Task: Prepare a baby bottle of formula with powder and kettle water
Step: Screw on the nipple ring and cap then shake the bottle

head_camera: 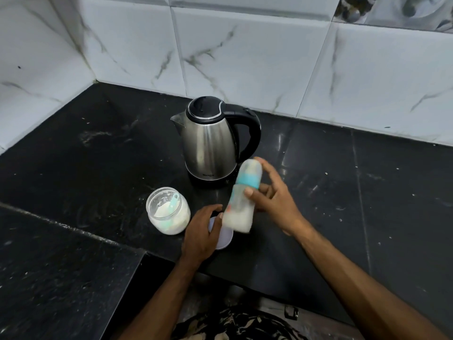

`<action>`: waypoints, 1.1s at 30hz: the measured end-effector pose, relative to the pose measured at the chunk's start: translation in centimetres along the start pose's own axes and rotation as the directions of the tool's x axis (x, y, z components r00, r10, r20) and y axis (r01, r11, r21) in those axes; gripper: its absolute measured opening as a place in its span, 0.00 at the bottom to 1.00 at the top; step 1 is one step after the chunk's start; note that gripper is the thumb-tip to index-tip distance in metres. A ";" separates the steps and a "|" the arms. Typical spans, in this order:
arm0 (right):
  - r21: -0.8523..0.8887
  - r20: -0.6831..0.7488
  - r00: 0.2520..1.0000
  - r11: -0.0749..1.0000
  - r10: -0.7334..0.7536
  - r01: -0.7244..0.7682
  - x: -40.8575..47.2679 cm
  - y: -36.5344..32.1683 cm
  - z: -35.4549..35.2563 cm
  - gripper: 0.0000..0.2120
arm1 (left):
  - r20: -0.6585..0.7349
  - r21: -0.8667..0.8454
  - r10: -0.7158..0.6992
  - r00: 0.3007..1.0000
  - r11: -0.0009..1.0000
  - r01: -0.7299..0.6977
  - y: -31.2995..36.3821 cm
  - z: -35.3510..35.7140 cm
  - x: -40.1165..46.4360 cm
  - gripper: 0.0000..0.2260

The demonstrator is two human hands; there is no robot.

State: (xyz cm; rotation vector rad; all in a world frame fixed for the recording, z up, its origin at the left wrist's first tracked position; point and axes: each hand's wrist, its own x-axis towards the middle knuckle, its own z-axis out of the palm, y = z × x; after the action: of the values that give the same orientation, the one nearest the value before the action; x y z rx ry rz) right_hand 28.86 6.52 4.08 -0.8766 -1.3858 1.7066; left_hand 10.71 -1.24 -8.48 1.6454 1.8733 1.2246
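Head view shows a dark stone bench point(98, 168) set against marbled wall tiles. At centre frame the right hand point(274, 200) holds the baby bottle point(241, 200) off the bench, tilted with its capped top toward the upper right of the frame; the thumb presses the front of the bottle and the fingers wrap behind, so this grip is closed around it. The bottle is blurred, which suggests it is being shaken. Its teal collar and clear cap are on, and milky white liquid fills the lower part.

The left hand point(203, 231) sits just below and left of the bottle, fingers loosely curled over a pale round lid point(225, 239) lying on the bench; whether it touches or grasps the lid I cannot tell.

Left of centre, the open jar of powder point(168, 213) stands with a teal scoop point(172, 204) inside. The steel kettle point(210, 143) stands closed just above the bottle in the frame.

By the look of it, powder and water are already in and the bottle is sealed. What seems left is finishing the mixing, setting the bottle down, and likely putting the lid on the jar.
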 end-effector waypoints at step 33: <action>-0.085 0.065 0.997 0.996 0.032 -0.026 -0.3 0.9 0.4 0.36 | 0.018 -0.053 -0.022 1.000 0.998 0.023 -0.4 0.1 0.0 0.17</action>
State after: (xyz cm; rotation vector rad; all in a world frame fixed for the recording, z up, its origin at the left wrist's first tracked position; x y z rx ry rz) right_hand 28.55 5.91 3.30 -0.8979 -1.5044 1.7238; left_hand 10.55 -1.20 -8.87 1.5976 1.8281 1.2359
